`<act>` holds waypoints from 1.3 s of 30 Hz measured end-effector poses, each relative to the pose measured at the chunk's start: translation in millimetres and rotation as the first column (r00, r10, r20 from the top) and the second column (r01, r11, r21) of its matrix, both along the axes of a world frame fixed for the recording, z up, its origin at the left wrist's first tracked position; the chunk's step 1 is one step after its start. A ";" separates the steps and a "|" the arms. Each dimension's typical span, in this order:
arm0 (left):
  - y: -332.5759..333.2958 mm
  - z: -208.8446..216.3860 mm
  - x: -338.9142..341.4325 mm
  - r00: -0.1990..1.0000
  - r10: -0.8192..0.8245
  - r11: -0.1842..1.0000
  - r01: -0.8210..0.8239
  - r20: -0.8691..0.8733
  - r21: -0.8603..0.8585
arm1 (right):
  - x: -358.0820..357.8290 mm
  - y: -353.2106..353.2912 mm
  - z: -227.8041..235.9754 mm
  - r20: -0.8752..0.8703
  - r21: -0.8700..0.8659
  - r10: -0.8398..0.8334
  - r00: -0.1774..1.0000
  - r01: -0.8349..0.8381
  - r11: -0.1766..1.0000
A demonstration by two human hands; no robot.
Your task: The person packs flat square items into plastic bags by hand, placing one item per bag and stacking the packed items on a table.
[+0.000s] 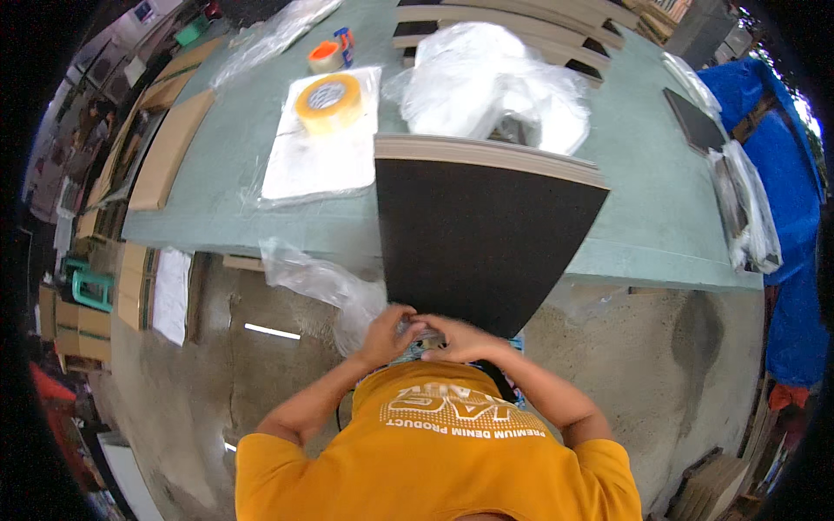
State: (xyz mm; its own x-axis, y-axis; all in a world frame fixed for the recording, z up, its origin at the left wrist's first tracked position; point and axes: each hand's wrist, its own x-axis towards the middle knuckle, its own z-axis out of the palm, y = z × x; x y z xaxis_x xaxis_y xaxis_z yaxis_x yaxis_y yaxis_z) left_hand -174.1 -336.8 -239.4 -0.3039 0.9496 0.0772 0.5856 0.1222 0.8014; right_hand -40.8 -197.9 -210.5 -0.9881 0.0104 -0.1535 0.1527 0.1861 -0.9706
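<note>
In front of my waist, both hands meet at their fingertips. My left hand (pixel 388 337) is closed on a clear plastic bag (pixel 343 295), whose loose film trails up and left toward the table edge. The fingers of my right hand (pixel 460 339) are curled and pinch at the bag's edge, though the thin film between the hands is hard to make out. Just beyond them, a stack of flat boards with a black top face (pixel 486 234) juts over the table's near edge, its layered pale edges facing away from me.
The green table (pixel 669 234) bears a yellow tape roll (pixel 328 104) on a white plastic-wrapped pad (pixel 317 165), a tape roll with an orange core (pixel 325 57), a heap of clear plastic (pixel 495 82) and stacked boards (pixel 521 16). Cardboard (pixel 174 152) stands left; blue tarp (pixel 792 226) hangs right.
</note>
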 end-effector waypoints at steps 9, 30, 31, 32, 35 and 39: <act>-8.5 28.4 -58.3 0.911 -0.369 0.749 0.173 -0.185 -0.640 | 6.4 -0.5 -10.1 0.235 0.286 -0.034 0.971 -0.035 0.957; 56.1 119.1 -59.0 0.902 0.020 0.954 0.112 0.430 -0.279 | 80.6 24.0 43.5 0.359 0.411 -0.390 0.848 0.231 0.882; 59.4 119.9 -56.6 0.904 -0.013 0.954 0.138 0.426 -0.264 | 84.0 1.8 21.3 0.401 0.522 -0.375 0.836 0.128 0.844; 61.9 121.2 -53.2 0.906 -0.039 0.956 0.157 0.421 -0.248 | 89.7 -7.1 -5.5 0.388 0.545 -0.414 0.823 0.158 0.824; 68.2 126.7 -49.3 0.901 -0.131 0.949 0.235 0.413 -0.212 | 94.4 -9.2 -31.6 0.329 0.587 -0.519 0.789 0.260 0.767; 67.6 126.6 -52.8 0.911 -0.155 0.943 0.252 0.383 -0.216 | 139.7 23.4 8.1 0.444 0.225 -0.509 0.738 0.458 0.860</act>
